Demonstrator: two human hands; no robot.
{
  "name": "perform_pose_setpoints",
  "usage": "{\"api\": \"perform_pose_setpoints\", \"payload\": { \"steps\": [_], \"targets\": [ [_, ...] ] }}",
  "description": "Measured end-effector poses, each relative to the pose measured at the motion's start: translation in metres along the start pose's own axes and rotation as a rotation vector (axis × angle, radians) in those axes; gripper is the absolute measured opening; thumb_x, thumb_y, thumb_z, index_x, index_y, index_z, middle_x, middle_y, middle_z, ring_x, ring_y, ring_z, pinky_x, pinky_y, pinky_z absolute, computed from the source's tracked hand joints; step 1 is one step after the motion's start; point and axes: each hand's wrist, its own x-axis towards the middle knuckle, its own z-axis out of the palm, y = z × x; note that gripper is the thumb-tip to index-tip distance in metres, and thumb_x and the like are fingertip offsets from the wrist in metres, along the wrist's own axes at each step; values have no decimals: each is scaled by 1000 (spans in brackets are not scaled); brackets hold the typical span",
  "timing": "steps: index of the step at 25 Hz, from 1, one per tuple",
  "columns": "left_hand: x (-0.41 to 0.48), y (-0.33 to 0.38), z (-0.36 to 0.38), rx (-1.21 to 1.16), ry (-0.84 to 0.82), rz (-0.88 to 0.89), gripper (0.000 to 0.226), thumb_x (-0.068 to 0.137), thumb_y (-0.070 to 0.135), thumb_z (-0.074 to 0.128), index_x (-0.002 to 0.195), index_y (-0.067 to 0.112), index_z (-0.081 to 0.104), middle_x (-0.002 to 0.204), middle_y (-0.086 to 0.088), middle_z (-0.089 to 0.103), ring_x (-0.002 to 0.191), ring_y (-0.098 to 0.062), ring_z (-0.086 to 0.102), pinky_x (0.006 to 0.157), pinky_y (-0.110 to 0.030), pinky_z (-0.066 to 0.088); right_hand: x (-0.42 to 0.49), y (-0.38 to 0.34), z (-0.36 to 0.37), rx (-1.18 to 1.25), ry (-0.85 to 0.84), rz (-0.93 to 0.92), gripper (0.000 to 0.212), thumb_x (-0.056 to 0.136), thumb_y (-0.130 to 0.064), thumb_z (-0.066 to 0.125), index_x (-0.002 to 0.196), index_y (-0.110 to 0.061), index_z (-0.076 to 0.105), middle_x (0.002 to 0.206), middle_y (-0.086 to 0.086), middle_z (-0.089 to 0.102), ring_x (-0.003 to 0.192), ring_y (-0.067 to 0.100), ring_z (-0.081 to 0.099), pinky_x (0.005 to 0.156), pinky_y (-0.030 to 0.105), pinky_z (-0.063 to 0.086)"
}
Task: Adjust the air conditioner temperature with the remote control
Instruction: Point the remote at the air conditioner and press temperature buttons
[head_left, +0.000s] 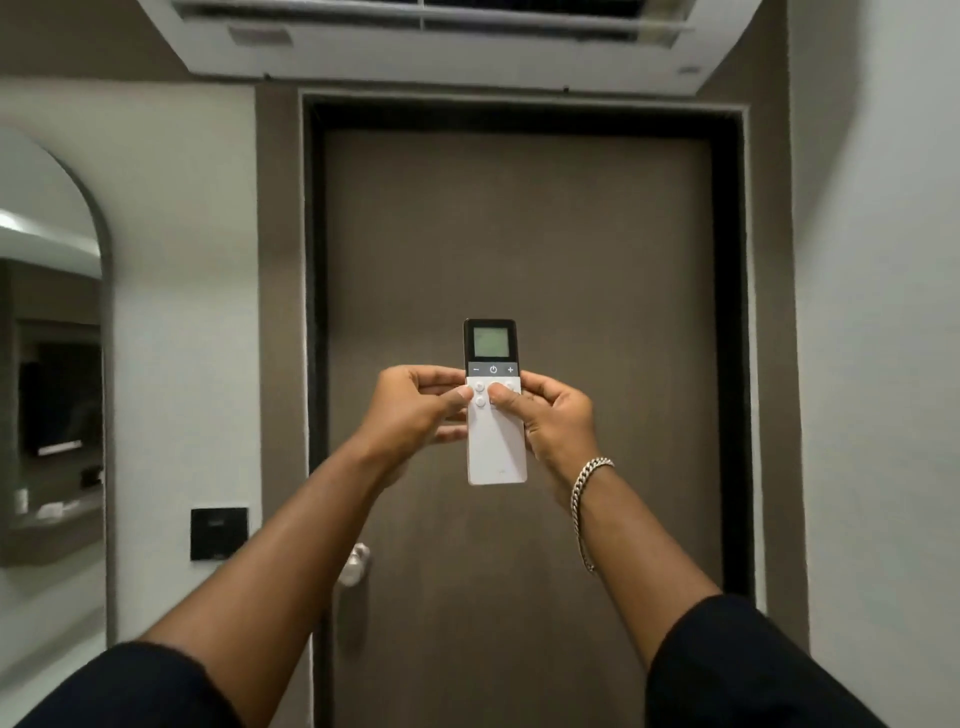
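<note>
Remote: remote control (494, 415) stands upright at arm's length before you, screen end up, aimed toward the air conditioner (431, 39) overhead.
Left hand: your left hand (415, 410) is clamped on the remote's left edge, thumb on the white buttons.
Right hand: your right hand (550, 421) is clamped on the right edge, thumb on the buttons there.
Key relation: minus and plus keys (492, 369) sit just above both thumbs, along the remote's long axis; plus is nearer your right thumb.
Backdrop: brown door (571, 234) behind.
</note>
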Motion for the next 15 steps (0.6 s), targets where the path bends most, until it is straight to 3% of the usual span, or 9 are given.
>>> {"api": "perform_pose_setpoints", "payload": {
  "steps": [6, 10, 15],
  "targets": [
    [21, 68, -12, 31, -11, 134, 33, 81, 4, 71, 113, -2, 61, 105, -20, 71, 89, -30, 74, 68, -37, 63, 29, -64, 20, -42, -110, -131, 30, 73, -10, 79, 102, -6, 72, 94, 11, 79, 82, 25, 75, 72, 35, 61],
    [28, 81, -11, 26, -9, 182, 32, 81, 5, 71, 111, -2, 62, 103, -19, 72, 86, -28, 75, 67, -36, 63, 35, -84, 27, -58, -77, -155, 32, 73, -4, 77, 104, -1, 70, 98, 18, 77, 84, 32, 73, 82, 46, 58],
    [35, 86, -10, 19, -18, 185, 30, 80, 5, 73, 108, -1, 64, 98, -17, 74, 82, -26, 76, 64, -36, 63, 30, -98, 26, -41, -115, -153, 31, 76, -1, 74, 105, 2, 69, 96, 15, 75, 77, 25, 72, 76, 37, 59]
  ]
}}
